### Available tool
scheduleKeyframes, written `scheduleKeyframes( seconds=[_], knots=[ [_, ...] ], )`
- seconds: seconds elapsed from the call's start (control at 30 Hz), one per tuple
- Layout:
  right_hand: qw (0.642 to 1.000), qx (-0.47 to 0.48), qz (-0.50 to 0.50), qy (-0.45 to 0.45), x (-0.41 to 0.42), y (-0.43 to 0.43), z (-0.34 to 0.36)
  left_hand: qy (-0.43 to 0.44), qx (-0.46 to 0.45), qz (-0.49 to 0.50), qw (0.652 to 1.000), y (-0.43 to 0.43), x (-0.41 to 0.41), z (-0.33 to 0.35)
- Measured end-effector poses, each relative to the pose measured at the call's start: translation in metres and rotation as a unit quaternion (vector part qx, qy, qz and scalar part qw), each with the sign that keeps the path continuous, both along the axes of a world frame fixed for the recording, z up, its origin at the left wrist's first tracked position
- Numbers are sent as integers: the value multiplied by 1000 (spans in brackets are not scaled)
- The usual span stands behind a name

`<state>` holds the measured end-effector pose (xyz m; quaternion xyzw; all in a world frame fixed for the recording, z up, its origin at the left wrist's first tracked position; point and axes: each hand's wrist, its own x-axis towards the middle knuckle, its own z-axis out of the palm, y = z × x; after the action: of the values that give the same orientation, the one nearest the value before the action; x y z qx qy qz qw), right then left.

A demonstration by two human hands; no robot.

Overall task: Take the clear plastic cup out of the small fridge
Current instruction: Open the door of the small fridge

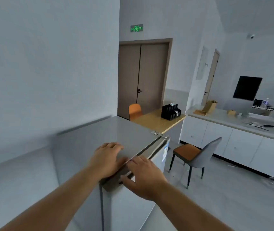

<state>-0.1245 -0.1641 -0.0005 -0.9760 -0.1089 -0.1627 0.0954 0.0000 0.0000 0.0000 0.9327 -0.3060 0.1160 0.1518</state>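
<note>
One small fridge (99, 137), door closed — clear plastic cup not visible. Two hands: left hand (107, 160) flat, fingers spread, at its top's front edge; right hand (145, 176) spread on the door's upper edge.

The left hand (107, 160) lies flat on the small fridge (99, 135) top, the right hand (142, 176) on its door's upper edge.

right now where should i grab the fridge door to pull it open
Probably the door's near top corner, where the right hand already rests, pulling toward you. The hinge sits at the far corner, so the near edge swings. The left hand lies flat on the fridge top.
</note>
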Motion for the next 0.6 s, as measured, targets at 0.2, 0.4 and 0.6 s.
scheduleKeyframes(
  seconds=[0.2, 0.4, 0.6],
  knots=[
    [996, 77, -28, -40, 10, 9, -27, 81, 4, 3, 997, -1, 7, -18],
    [998, 51, 6, -48, 5, 0, -30, 63, 9, 5, 998, -1, 11, -21],
    [1000, 15, -3, 16, -1, -3, -21, 68, 4, 6, 998, 0, 13, -22]
  ],
)
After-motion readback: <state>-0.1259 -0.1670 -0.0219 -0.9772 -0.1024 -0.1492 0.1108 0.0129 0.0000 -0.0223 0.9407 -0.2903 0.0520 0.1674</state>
